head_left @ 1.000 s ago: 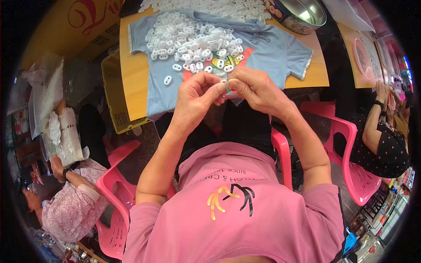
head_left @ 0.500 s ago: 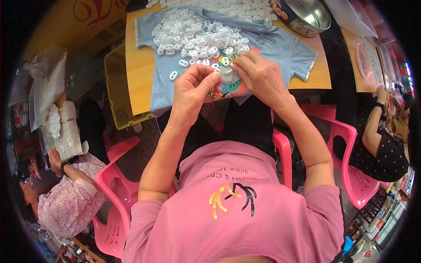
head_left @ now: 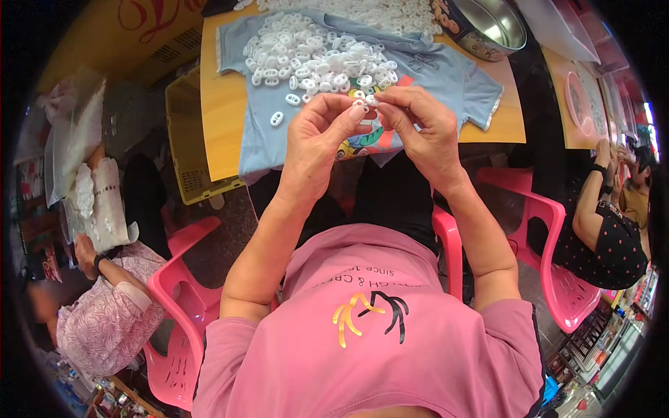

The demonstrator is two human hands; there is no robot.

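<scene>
Above the near edge of a blue T-shirt (head_left: 474, 90) spread on the table, my two hands meet at the fingertips. Thumb and forefinger of my left hand (head_left: 317, 139) pinch a small white plastic piece (head_left: 360, 104). My right hand (head_left: 425, 132) pinches another white piece (head_left: 372, 99), held against the first; whether the two are joined I cannot tell. Just beyond my fingers lies a heap of white two-holed oval pieces (head_left: 300, 56) on the shirt. A single white oval piece (head_left: 277, 118) rests apart, left of my left hand.
More white pieces (head_left: 348, 15) cover the table's far side. A round metal tin (head_left: 488, 31) stands at the far right of the yellow table (head_left: 512, 125). A yellow crate (head_left: 188, 139) is at the left. Seated people (head_left: 104, 313) work on both sides, beside pink chairs (head_left: 550, 230).
My right hand has come back from the edge of the heap with a white piece and now meets my left fingertips. My left hand has shifted slightly to the right.
</scene>
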